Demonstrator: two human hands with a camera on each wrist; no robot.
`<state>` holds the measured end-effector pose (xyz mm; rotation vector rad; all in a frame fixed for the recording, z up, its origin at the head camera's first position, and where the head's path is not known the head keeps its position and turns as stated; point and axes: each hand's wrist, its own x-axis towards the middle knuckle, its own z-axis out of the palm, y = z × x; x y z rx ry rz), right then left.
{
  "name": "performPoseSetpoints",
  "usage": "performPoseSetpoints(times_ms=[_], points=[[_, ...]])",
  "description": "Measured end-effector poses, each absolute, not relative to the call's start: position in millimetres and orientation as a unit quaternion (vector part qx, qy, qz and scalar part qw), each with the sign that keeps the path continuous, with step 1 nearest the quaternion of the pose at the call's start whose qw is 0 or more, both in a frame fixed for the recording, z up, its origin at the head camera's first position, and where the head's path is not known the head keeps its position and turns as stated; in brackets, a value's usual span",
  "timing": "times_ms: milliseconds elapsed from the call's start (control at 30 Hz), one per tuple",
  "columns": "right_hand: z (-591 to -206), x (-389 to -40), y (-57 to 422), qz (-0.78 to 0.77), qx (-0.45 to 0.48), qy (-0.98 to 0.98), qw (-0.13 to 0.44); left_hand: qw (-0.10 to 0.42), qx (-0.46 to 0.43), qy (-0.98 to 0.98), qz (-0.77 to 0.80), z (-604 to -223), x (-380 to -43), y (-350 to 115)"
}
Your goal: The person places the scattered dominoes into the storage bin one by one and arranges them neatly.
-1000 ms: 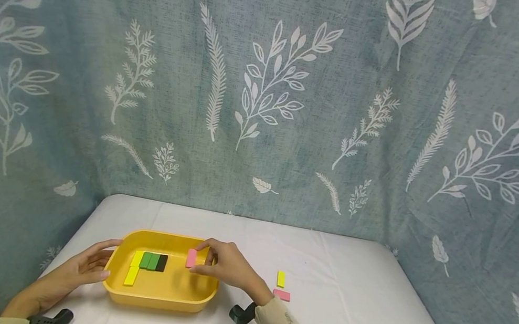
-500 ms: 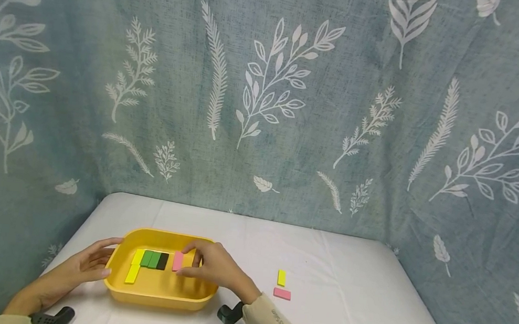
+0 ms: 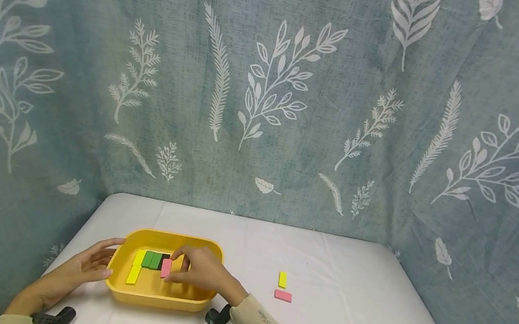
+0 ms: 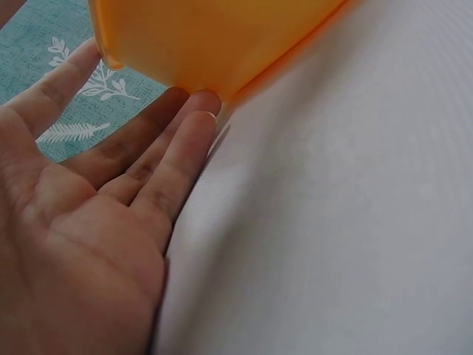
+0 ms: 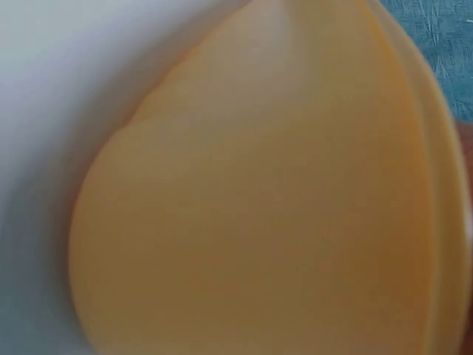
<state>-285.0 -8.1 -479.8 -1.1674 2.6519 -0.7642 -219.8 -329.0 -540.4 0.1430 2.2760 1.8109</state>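
Note:
Inside the yellow tray (image 3: 178, 304), my right hand (image 3: 203, 268) pinches a pink domino-like block (image 3: 166, 268) between thumb and fingers. The pink block is right beside a black block (image 3: 165, 257) and partly covers it; whether they touch I cannot tell. Two green blocks (image 3: 151, 260) stand left of the black one. Further left are a yellow block (image 3: 139, 257) and a second yellow block (image 3: 133, 275) in front of it. My left hand (image 3: 89, 265) rests its fairly straight fingers against the tray's left side, also seen in the left wrist view. The tray's wall (image 5: 259, 207) hides the right hand's fingers in the right wrist view.
On the white-covered table (image 3: 344, 308), right of the tray, lie a yellow block (image 3: 282, 279) and a pink block (image 3: 283, 296). A patterned blue-green curtain (image 3: 285, 186) stands behind and at both sides. Each wrist carries a black device (image 3: 218, 316).
My right hand has carried the pink block leftward across the tray, up to the black block. The left hand stays at the tray's side.

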Motion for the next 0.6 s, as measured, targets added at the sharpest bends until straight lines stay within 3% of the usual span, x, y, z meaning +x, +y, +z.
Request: performPoseSetpoints(times_ms=[600], points=[[-488.9,-276.7,-33.2,-0.233,-0.358,0.9,0.086,0.123,0.063,0.768,0.626,-537.4,-217.6,-330.5]])
